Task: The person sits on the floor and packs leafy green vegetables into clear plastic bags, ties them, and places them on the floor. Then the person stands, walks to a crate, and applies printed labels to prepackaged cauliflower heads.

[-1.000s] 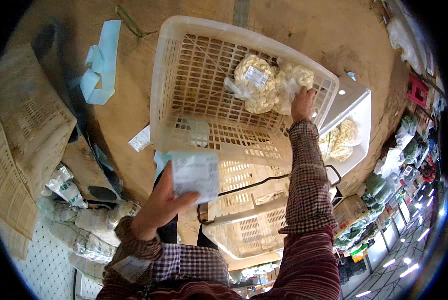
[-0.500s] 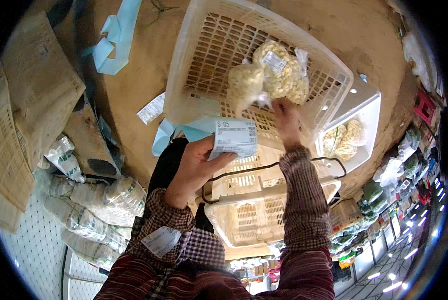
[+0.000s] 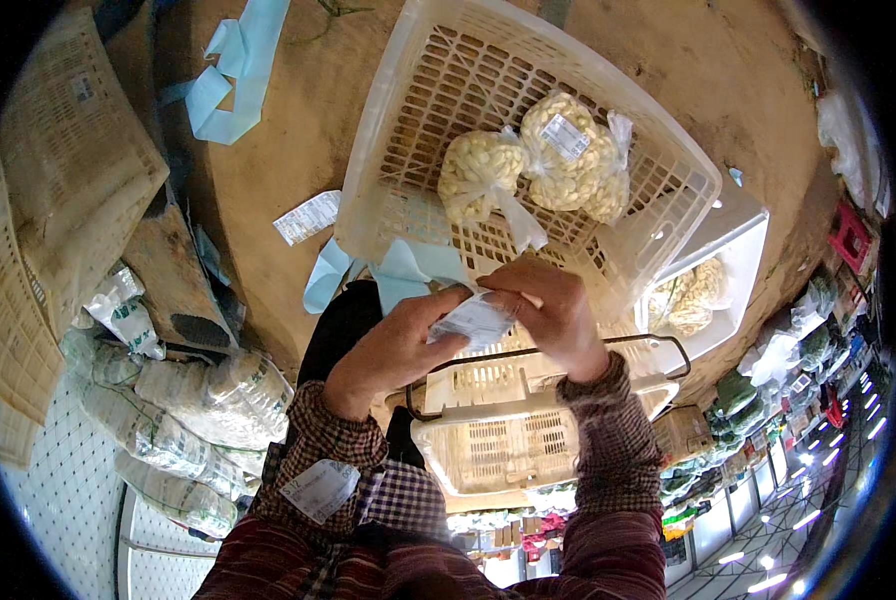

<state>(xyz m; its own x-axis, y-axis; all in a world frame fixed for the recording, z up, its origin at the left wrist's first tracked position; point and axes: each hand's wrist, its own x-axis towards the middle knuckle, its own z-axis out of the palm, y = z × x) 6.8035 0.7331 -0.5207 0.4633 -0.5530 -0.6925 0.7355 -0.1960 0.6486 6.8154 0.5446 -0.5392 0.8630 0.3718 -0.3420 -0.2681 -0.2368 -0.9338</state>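
My left hand (image 3: 388, 348) grips a white printed label (image 3: 476, 322), which is tilted and bent. The fingers of my right hand (image 3: 556, 308) are closed at the label's upper right edge. A light blue backing strip (image 3: 423, 262) lies just beyond my hands. Ahead stands a white slatted plastic crate (image 3: 370, 165). Inside it sits a knotted clear bag (image 3: 481, 172) of pale clove-like pieces, its twisted tail pointing toward me. Touching it on the right is a larger bagged bundle (image 3: 578, 175) with a white label (image 3: 565, 137) stuck on top.
Under my forearms is another pale crate (image 3: 498, 440) with a dark wire handle. A white box (image 3: 738, 300) at right holds more bagged pieces. Blue strip (image 3: 238, 115) and a loose label sheet (image 3: 308, 218) lie on the brown floor. Wrapped bundles (image 3: 183, 405) and stacked crates (image 3: 78, 200) stand left.
My right hand has come back from the bags in the crate to the label in my left hand. The label has tilted. The left bag has settled, its tail now lying toward me.
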